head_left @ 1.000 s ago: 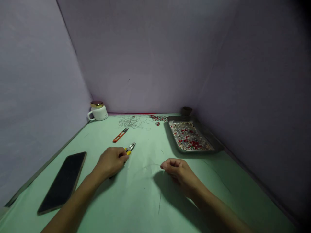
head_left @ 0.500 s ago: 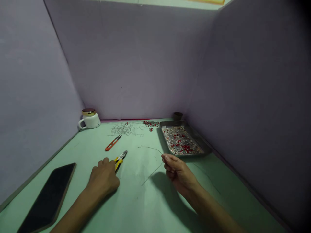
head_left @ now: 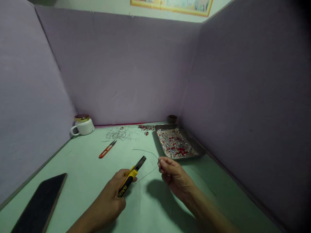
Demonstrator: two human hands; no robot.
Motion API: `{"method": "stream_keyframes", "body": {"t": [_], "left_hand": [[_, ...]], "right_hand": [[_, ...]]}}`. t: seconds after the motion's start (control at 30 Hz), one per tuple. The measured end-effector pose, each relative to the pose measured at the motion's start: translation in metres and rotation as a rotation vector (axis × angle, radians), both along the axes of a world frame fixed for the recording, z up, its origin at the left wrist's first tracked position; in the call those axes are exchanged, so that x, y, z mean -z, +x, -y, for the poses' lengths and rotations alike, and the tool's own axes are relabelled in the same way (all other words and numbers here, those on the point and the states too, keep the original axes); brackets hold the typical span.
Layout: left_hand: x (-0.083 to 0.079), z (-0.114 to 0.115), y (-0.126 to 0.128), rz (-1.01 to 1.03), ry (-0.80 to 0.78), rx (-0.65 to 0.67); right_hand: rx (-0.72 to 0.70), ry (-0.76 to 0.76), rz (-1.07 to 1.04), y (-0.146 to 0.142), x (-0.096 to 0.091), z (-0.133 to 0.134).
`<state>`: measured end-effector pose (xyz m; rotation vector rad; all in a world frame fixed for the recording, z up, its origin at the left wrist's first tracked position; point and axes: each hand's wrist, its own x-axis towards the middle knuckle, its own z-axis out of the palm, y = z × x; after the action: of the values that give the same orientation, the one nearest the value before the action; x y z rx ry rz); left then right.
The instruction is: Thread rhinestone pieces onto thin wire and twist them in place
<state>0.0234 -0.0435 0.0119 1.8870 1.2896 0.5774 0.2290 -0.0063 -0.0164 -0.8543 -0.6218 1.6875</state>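
Note:
My left hand (head_left: 113, 194) is closed round the yellow and black handles of a pair of pliers (head_left: 131, 176), whose metal jaws point up and to the right. To the right, my right hand (head_left: 176, 174) pinches a thin wire (head_left: 145, 151) between thumb and fingertips. One end of the wire curves off to the left, and the other slants down toward the pliers. Whatever else sits in the pinch is too small to make out. The plier jaws are apart from my right fingertips.
A metal tray (head_left: 200, 149) of red and pale beads stands right. Behind lie tangled wire (head_left: 118, 133), beaded pieces (head_left: 146, 127) and a small dark cup (head_left: 172, 119). Red-handled thread snips (head_left: 107, 150), a white lidded mug (head_left: 84, 127) and a phone (head_left: 40, 204) are left. Panels enclose the table.
My left hand has picked the pliers up off the table and brought them right, toward the wire. My right hand still pinches the wire. The view has tilted up slightly.

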Motion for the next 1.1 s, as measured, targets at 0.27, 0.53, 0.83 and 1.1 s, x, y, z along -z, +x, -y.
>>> {"method": "stream_keyframes", "body": {"t": [0.27,0.53,0.83,1.1], "left_hand": [[0.011,-0.001,-0.003,-0.028,0.081,0.046],[0.003,0.009,-0.012,-0.123,0.135,0.136],[0.023,0.016,-0.009,-0.255,0.500,0.152],[0.018,0.018,-0.004,-0.378,0.614,0.120]], "right_hand": [[-0.167,0.162,0.029,0.001,-0.001,0.002],[-0.181,0.210,0.228,0.004,-0.008,0.005],[-0.158,0.278,0.316,0.000,-0.006,0.009],[-0.213,0.369,0.314,0.002,-0.001,0.007]]}}
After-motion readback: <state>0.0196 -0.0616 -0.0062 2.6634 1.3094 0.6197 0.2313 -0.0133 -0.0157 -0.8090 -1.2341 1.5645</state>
